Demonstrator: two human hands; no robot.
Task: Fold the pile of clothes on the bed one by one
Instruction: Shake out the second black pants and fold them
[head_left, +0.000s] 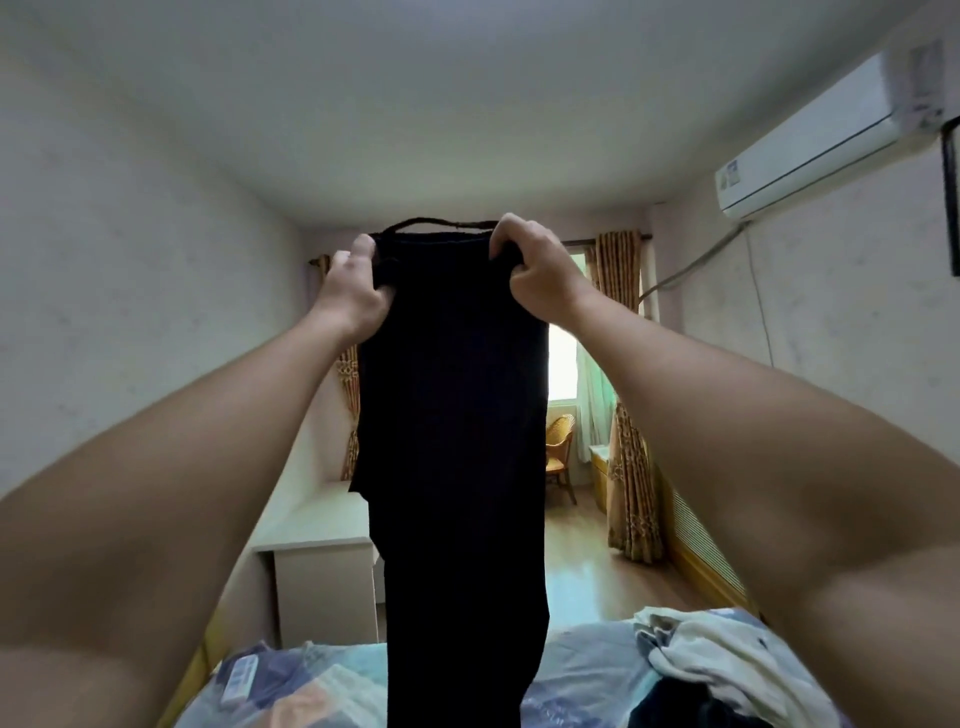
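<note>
A pair of black trousers (457, 467) hangs straight down in front of me, held up high by its waistband. My left hand (353, 288) grips the left end of the waistband and my right hand (535, 270) grips the right end, fingers curled over the fabric. The legs drop past the bed's (587, 670) far edge and hide its middle. A pile of clothes (727, 670), white and dark pieces, lies on the bed at the lower right.
A white remote control (240, 680) lies on the patterned bedcover at the lower left. Beyond the bed stand a white desk (322, 561) on the left, a wicker chair (560, 447) and curtains by the window. An air conditioner (821, 140) hangs high on the right wall.
</note>
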